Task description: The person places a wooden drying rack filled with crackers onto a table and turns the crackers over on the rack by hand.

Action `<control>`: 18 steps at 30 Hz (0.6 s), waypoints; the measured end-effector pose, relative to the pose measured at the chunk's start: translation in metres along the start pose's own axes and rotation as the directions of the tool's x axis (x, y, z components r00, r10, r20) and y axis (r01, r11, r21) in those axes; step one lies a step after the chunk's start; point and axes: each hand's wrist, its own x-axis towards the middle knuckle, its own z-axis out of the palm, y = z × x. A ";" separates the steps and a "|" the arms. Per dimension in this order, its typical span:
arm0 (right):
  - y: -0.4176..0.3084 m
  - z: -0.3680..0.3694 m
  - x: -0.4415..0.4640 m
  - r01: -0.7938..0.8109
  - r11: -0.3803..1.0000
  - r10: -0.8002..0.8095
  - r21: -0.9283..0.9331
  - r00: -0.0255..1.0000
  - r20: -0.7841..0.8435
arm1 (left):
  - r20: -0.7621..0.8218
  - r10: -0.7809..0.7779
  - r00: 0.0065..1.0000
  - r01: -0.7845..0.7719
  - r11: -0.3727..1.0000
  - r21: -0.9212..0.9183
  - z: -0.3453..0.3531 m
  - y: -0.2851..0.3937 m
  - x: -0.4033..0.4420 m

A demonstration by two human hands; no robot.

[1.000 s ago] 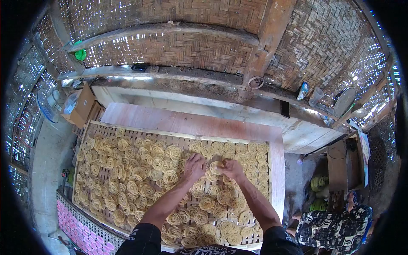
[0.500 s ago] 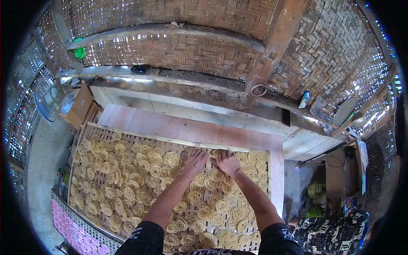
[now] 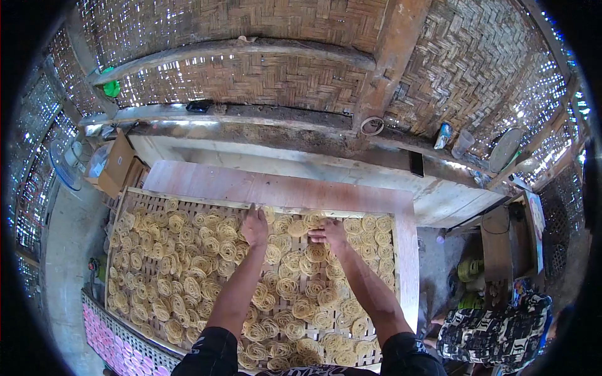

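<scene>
Round, coiled, pale-yellow noodle nests (image 3: 200, 266) cover a large woven bamboo tray (image 3: 119, 210), crowded and overlapping on the left. At the tray's far edge, my left hand (image 3: 254, 228) has its fingers drawn together, one tip pointing at the rim; what they hold, if anything, is hidden. A nest (image 3: 268, 214) lies right beside that hand. To the right, my right hand (image 3: 330, 232) points its curled fingers leftward at the edge of another nest (image 3: 297, 227), gripping it. Further nests lie between the hands and below them.
The tray rests on a pinkish board (image 3: 276, 188). At lower left is another rack with pink rounds (image 3: 119, 341). A person in patterned clothing (image 3: 495, 332) is at lower right. A cardboard box (image 3: 116, 166) and a fan (image 3: 64, 164) stand at left; a ledge (image 3: 251, 114) runs along the woven wall.
My left hand has moved left along the tray's far edge, away from my right. Nests now show between the hands where bare lattice was. My right hand has turned its fingers leftward.
</scene>
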 end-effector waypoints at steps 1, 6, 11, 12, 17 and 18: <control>0.007 -0.004 0.004 -0.020 0.991 0.019 -0.133 1.000 -0.010 | -0.005 0.007 1.000 -0.007 1.000 0.029 -0.018 0.020 -0.006; 0.044 -0.028 0.020 0.032 0.991 -0.033 -0.128 0.999 -0.007 | 0.349 0.622 0.702 -0.679 0.731 0.063 0.025 0.024 -0.059; 0.023 -0.035 0.024 0.423 0.896 -0.441 -0.135 0.884 -0.156 | 0.389 0.575 0.720 -0.635 0.772 0.034 0.047 0.028 -0.078; 0.009 -0.033 0.013 0.383 0.912 -0.409 -0.149 0.882 -0.235 | 0.399 0.566 0.722 -0.629 0.777 0.037 0.040 0.031 -0.081; 0.047 -0.070 0.041 0.179 0.812 -0.177 -0.556 0.982 0.057 | 0.186 0.573 0.798 -0.584 0.811 0.009 0.047 0.028 -0.083; 0.036 -0.075 0.033 0.226 0.590 -0.355 -0.775 0.935 0.003 | 0.171 0.562 0.809 -0.567 0.823 -0.024 0.045 0.034 -0.084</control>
